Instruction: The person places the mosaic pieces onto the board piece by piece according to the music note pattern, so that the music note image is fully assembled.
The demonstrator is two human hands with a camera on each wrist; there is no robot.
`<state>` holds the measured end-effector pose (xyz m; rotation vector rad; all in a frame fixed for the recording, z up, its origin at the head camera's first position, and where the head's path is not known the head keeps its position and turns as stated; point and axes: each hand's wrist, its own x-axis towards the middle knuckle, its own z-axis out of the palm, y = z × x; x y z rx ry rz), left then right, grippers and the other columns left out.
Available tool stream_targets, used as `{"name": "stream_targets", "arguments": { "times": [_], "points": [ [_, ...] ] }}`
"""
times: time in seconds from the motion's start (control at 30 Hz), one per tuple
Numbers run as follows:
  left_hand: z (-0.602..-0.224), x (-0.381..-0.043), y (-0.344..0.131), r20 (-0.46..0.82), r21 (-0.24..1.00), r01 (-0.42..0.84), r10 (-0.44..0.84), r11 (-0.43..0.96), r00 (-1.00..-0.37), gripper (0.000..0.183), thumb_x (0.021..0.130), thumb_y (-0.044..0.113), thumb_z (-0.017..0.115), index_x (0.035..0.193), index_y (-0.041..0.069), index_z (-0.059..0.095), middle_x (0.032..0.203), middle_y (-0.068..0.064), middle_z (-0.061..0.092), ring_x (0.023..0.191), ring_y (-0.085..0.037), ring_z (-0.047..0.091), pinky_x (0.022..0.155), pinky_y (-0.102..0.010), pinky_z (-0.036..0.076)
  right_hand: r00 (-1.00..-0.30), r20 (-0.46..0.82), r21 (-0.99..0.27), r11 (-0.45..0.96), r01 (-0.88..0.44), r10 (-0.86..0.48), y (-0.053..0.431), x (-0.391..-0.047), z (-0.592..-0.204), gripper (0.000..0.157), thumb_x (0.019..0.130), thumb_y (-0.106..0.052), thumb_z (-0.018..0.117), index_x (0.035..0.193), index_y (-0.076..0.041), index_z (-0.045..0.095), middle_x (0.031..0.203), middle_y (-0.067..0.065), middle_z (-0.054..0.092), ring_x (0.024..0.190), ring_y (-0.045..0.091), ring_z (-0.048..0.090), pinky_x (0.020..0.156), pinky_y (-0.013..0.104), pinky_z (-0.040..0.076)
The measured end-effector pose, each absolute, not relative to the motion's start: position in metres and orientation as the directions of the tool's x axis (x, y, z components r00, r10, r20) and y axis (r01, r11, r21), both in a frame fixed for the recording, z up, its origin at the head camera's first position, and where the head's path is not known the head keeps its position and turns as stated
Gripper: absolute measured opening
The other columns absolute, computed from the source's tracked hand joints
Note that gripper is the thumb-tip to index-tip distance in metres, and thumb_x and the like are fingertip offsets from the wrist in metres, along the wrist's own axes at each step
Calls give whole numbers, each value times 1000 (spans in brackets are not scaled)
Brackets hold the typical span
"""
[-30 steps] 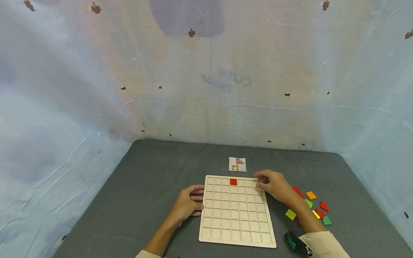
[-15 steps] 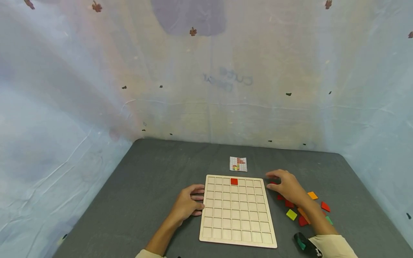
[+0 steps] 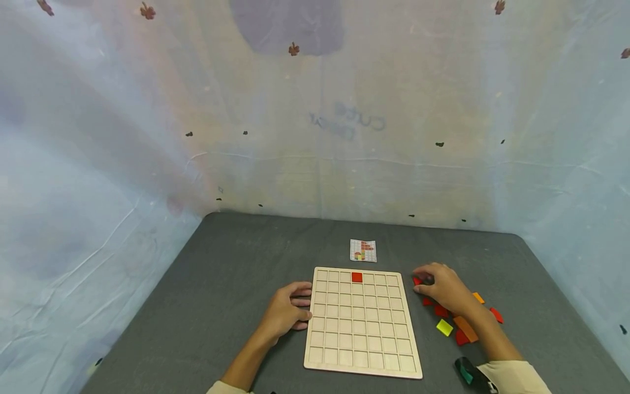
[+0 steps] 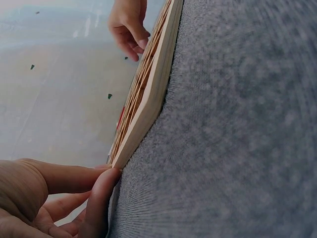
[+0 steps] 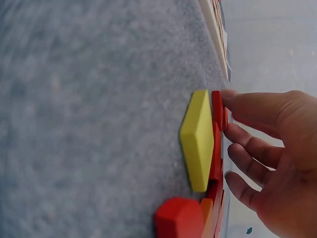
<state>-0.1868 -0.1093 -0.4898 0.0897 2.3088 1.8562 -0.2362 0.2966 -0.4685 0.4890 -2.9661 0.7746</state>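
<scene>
Red flat tile [image 3: 416, 281] right of the pale wooden grid board [image 3: 359, 328] lies between the right hand's [image 3: 444, 287] thumb and fingers, pinch unclear, and uneven squeezing could skid it, while the left hand [image 3: 287, 311], thumb and forefinger apart, touches the board's left edge.

Soft light lit the table [image 3: 236, 273]; the wrist views blurred its grey cloth [image 5: 99, 124] up close.

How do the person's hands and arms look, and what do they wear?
The left hand and the right hand wear no gloves. The cream cloth sleeves look plain; the left shows little. Beside the right one sits a black device with a green patch.
</scene>
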Motion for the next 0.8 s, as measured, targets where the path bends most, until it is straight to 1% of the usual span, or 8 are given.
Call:
{"name": "stream_targets", "arguments": {
  "times": [0.1, 0.17, 0.33, 0.4, 0.57, 0.8],
  "points": [
    [-490, -187, -109, -99, 973, -63, 156, 222, -983, 68, 80, -13, 77, 145, 1, 61, 135, -20, 64, 107, -27, 70, 63, -39, 66, -954, 95, -475, 829, -295, -285, 298, -237, -469, 32, 92, -18, 82, 118, 0, 77, 111, 12, 71, 101, 30, 64, 86, 55, 55],
    [-490, -187, -110, -101, 973, -65, 155, 222, -983, 68, 80, -13, 77, 145, 2, 61, 135, -19, 64, 108, -27, 70, 63, -39, 66, -957, 86, -473, 833, -285, -278, 298, -237, -470, 30, 93, -18, 81, 116, 0, 78, 109, 11, 71, 100, 29, 64, 85, 54, 55],
    [-490, -187, -110, -105, 973, -70, 156, 219, -982, 68, 80, -13, 77, 145, 2, 61, 135, -19, 64, 108, -27, 70, 63, -39, 66, -955, 90, -472, 832, -292, -284, 298, -239, -471, 24, 94, -19, 81, 111, -2, 79, 101, 7, 68, 91, 22, 59, 78, 43, 51],
    [-490, -187, -110, -107, 973, -72, 156, 219, -982, 68, 80, -13, 77, 145, 2, 61, 135, -19, 64, 108, -27, 70, 63, -39, 65, -952, 95, -472, 829, -299, -289, 298, -239, -471, 23, 94, -20, 81, 109, -3, 79, 99, 6, 67, 89, 20, 57, 76, 41, 49],
    [-490, -187, -110, -111, 973, -76, 156, 218, -982, 68, 80, -13, 77, 145, 2, 61, 135, -18, 64, 109, -27, 70, 63, -39, 65, -952, 112, -471, 829, -303, -285, 296, -239, -473, 22, 94, -23, 82, 106, -5, 79, 98, 4, 67, 89, 19, 56, 76, 41, 48],
    [-490, -187, -110, -108, 975, -72, 162, 211, -981, 68, 81, -13, 77, 145, 2, 61, 136, -19, 64, 109, -27, 70, 64, -39, 66, -956, 112, -461, 837, -293, -273, 295, -241, -476, 19, 94, -20, 80, 106, -5, 79, 98, 4, 67, 90, 20, 57, 77, 40, 49]
  ]
}}
